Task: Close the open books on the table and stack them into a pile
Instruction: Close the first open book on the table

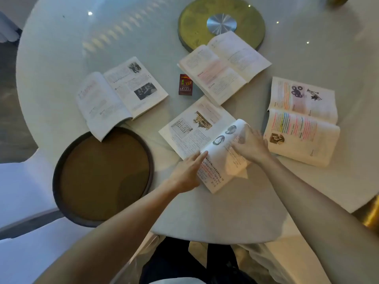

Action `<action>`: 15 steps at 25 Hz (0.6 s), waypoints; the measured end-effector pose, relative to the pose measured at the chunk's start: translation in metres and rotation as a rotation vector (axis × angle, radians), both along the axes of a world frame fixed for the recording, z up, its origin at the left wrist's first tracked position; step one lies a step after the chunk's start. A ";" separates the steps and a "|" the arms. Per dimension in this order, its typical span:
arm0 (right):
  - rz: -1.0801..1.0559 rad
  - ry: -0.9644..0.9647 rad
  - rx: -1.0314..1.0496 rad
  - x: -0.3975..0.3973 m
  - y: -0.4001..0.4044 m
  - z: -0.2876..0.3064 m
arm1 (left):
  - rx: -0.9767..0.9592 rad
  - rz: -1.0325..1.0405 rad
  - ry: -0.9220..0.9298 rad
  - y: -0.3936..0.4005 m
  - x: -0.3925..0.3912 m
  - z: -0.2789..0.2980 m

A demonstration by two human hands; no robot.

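Note:
Several open books lie on a round white table point(61, 48). The nearest book point(196, 136) is at the centre front, with its right half raised and curling over. My right hand point(249, 145) grips that raised bundle of pages from the right. My left hand point(187, 172) rests flat on the book's lower left edge, fingers pointing at the spine. A second open book point(121, 95) lies to the left, a third point(223, 66) behind, and a highlighted one point(301, 121) to the right.
A small dark red packet point(185, 85) sits between the books. A round brown tray point(102, 177) overhangs the table's front left edge. A gold turntable disc point(221, 23) is at the back. White chairs stand at the left.

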State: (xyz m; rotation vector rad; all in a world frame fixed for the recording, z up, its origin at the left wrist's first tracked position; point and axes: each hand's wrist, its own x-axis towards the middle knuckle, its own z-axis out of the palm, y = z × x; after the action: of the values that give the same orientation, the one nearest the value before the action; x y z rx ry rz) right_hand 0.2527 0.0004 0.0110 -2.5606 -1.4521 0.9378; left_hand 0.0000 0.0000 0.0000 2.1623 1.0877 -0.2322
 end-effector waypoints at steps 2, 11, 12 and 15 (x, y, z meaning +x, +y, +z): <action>-0.047 -0.025 0.007 0.003 -0.002 0.001 | 0.018 0.024 -0.025 -0.003 0.001 -0.002; -0.182 0.144 0.018 0.012 -0.026 0.006 | -0.219 0.363 -0.317 -0.006 -0.026 -0.004; -0.217 0.195 0.037 0.011 -0.027 0.006 | -0.260 0.442 -0.345 -0.006 -0.030 -0.005; -0.310 0.361 0.076 0.008 -0.028 0.010 | -0.342 0.606 -0.403 -0.004 -0.041 -0.004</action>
State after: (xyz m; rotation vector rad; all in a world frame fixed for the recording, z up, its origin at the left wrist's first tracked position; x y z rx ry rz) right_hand 0.2604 -0.0273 0.0215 -2.3128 -0.9450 1.1848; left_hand -0.0414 -0.0040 -0.0039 1.4180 1.2894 0.2669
